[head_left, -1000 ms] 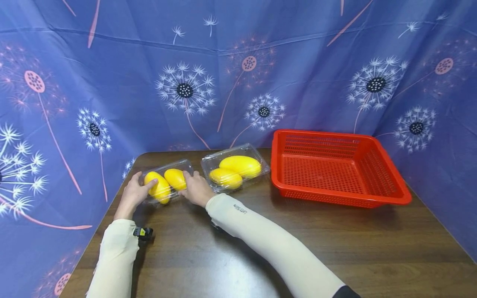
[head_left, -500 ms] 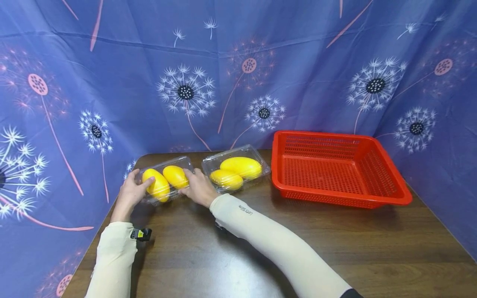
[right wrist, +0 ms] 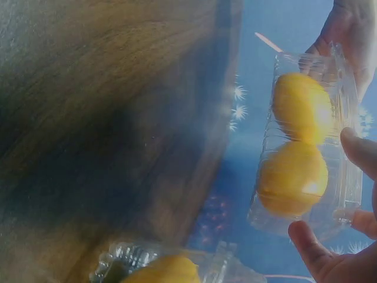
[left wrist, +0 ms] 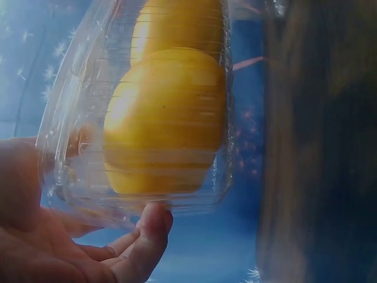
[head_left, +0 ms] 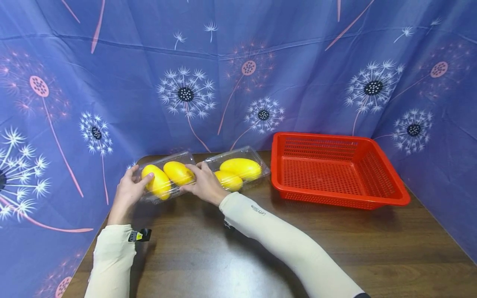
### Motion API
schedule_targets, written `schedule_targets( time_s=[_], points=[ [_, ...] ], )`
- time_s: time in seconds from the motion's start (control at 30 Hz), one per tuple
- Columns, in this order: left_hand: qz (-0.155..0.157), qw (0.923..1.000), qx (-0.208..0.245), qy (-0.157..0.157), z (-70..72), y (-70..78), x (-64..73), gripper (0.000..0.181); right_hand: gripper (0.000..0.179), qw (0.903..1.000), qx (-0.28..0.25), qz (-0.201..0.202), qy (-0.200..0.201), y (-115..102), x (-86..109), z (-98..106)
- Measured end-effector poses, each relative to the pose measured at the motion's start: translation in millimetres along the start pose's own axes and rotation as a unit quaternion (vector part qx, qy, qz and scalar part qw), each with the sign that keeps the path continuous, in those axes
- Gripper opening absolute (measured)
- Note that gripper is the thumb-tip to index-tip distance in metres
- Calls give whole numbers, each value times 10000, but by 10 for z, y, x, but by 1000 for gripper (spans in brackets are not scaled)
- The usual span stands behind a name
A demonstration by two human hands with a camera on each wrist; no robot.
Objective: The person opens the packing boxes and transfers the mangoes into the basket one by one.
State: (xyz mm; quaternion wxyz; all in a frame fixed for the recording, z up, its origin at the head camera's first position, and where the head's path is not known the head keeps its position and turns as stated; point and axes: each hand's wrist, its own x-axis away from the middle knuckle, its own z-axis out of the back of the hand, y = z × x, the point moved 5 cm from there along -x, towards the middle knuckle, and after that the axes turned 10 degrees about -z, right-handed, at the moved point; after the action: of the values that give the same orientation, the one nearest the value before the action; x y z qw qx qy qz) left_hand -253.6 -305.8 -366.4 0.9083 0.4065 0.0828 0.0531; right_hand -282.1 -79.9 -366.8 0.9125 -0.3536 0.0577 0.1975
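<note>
Together, left hand (head_left: 128,192), right hand (head_left: 206,185), fingers (left wrist: 153,227) gripping ends of 1 clear box (head_left: 183,157), 2 yellow fruits (head_left: 156,181) inside

The left container (head_left: 182,157) and right container (head_left: 249,152) are clear, glossy plastic, the fruits (head_left: 156,181) smooth, the basket (head_left: 328,195) shiny plastic, the table (head_left: 208,236) sheened wood, the backdrop (head_left: 141,107) matt cloth.

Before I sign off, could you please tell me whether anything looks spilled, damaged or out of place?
Nothing stands out: yellow fruits sit inside both the held container and the other container, no spill or damage shows, and the red basket stands upright.
</note>
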Motion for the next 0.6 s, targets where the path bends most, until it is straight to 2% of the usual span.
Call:
schedule_targets(
  time_s=[0.3, 0.6],
  points=[
    [-226, 9996, 154, 13, -21, 187, 70, 78, 72, 9998, -123, 41, 169, 49, 98, 155],
    [-273, 9988, 391, -92, -99, 314, 119, 78, 72, 9990, -86, 97, 435, 80, 224, 274]
  ],
)
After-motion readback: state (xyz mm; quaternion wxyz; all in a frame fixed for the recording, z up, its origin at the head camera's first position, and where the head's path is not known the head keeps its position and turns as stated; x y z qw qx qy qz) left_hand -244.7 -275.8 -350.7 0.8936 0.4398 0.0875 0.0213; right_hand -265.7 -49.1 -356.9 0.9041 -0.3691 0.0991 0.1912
